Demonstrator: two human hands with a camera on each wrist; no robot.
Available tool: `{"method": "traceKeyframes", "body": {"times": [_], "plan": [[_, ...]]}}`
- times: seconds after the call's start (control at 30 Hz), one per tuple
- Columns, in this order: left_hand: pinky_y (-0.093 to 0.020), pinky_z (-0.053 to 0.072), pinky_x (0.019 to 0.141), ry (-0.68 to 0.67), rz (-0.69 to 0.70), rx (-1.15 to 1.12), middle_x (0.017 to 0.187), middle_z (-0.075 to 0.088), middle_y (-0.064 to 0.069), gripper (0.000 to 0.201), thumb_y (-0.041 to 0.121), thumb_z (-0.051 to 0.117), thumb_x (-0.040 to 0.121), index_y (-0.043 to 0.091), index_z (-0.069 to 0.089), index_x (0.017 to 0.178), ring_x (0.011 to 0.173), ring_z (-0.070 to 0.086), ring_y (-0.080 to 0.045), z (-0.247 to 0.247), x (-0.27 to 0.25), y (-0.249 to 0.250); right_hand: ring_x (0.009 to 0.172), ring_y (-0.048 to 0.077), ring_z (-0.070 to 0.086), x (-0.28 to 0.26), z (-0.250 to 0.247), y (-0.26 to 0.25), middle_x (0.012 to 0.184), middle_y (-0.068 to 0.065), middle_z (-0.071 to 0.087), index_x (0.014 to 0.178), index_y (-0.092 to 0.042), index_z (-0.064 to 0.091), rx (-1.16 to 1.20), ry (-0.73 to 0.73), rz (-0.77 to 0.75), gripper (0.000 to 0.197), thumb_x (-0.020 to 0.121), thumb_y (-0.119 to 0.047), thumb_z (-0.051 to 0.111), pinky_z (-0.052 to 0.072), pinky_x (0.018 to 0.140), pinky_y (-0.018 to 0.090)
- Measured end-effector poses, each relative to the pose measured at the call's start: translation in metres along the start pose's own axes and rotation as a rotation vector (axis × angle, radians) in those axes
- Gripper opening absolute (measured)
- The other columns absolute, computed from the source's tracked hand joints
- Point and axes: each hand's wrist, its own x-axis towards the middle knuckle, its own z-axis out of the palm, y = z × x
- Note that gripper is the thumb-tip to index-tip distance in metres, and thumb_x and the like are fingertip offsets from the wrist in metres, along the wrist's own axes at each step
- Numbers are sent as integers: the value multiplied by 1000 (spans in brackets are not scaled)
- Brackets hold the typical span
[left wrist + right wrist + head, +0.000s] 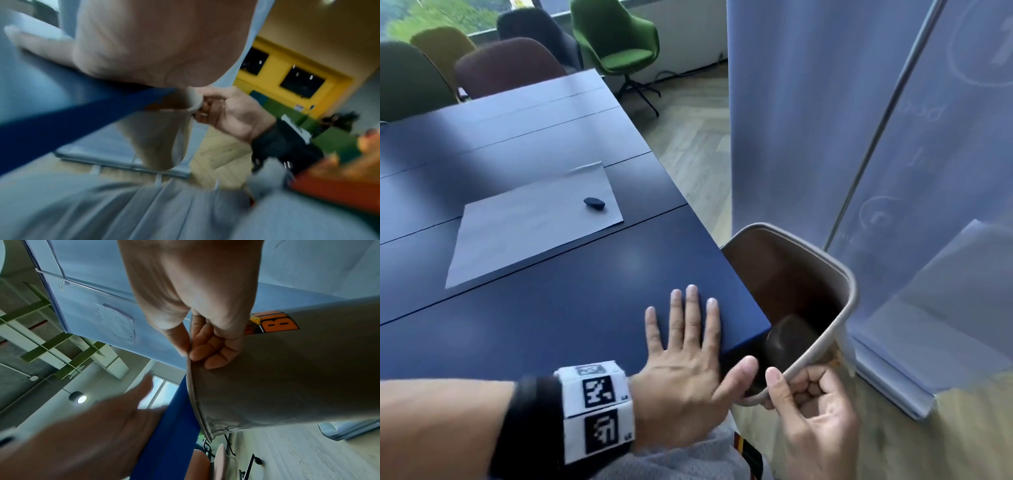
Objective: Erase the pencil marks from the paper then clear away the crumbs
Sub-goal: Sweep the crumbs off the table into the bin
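The paper point(534, 226) lies flat on the blue table point(571, 308), the dark eraser point(594, 202) on its far right corner. The left hand point(685, 363) rests flat, fingers spread, at the table's edge. The right hand point(815, 411) pinches the rim of the beige bin point(839, 308), whose orange sticker point(275, 323) shows a "B".

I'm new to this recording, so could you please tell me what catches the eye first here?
The left hand lies flat at the corner of the blue table, fingers spread. Beside it, the right hand grips the rim of a beige bin held tilted against the table edge. Farther back, a dark eraser sits on the paper.
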Motion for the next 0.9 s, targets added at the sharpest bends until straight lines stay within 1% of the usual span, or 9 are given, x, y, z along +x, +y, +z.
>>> {"method": "traceKeyframes", "body": {"times": [0.07, 0.13, 0.2, 0.27, 0.37, 0.43, 0.6, 0.73, 0.9], "plan": [[-52, -32, 106, -47, 141, -43, 149, -44, -3, 91, 77, -10, 79, 20, -27, 148, 128, -52, -16, -3, 27, 40, 58, 12, 63, 5, 5, -2, 62, 0, 69, 71, -19, 68, 200, 2, 114, 26, 60, -27, 89, 51, 54, 21], [-50, -30, 108, -104, 189, -112, 157, -29, -2, 76, 66, 6, 95, 21, -13, 154, 138, -39, -16, -16, 47, 71, 87, 18, 65, 9, 8, -2, 91, 12, 74, 94, -19, 72, 397, -36, 220, 31, 66, -17, 85, 53, 63, 26], [-44, -17, 116, -123, 239, -225, 162, -13, -6, 63, 50, 14, 104, 19, -2, 156, 147, -20, -21, -40, 50, 84, 72, 23, 63, 10, 4, 1, 79, 27, 68, 90, -6, 66, 216, -13, 150, 25, 72, 9, 76, 51, 59, 25], [-32, 2, 113, -132, 297, -382, 163, 3, -11, 54, 36, 13, 107, 13, 6, 155, 149, 1, -27, -72, 42, 80, 51, 20, 58, 13, -1, 8, 55, 17, 58, 67, -9, 57, 43, 27, 98, 25, 76, 7, 75, 52, 54, 28], [-29, 29, 110, -106, 225, -597, 154, 37, -4, 64, 50, 12, 103, 14, 33, 150, 139, 36, -19, -113, 33, 48, 55, 23, 58, 29, -5, 18, 58, 14, 56, 69, -4, 55, 40, 18, 220, 20, 83, 3, 68, 56, 53, 28], [-35, 38, 109, -35, 163, -383, 143, 50, 2, 68, 64, 22, 95, 21, 46, 141, 129, 48, -17, -124, 40, 14, 56, 26, 61, 48, -9, 32, 66, 23, 58, 77, 4, 52, 35, 24, 348, 15, 87, 2, 64, 55, 48, 27], [-47, 30, 112, -105, -216, 393, 157, 18, -5, 116, 91, 37, 67, 21, 5, 154, 143, 26, -27, -131, 53, -77, 46, 24, 61, 95, -21, 101, 73, 24, 56, 74, -4, 46, -59, 125, 630, 20, 87, 6, 58, 55, 44, 33], [-50, 22, 116, -154, -271, 352, 161, -17, -10, 132, 93, 43, 58, 26, -24, 150, 149, 8, -34, -121, 57, -98, 60, 37, 66, 119, -30, 174, 88, 32, 66, 68, 0, 51, -283, 241, 720, 15, 79, 6, 59, 57, 57, 55], [-42, 21, 117, -175, -272, 321, 160, -21, -11, 121, 81, 43, 69, 24, -27, 149, 148, 6, -36, -117, 57, -94, 66, 41, 66, 139, -26, 222, 83, 24, 63, 87, 17, 60, -396, 290, 796, 18, 71, 14, 54, 57, 59, 55]]}}
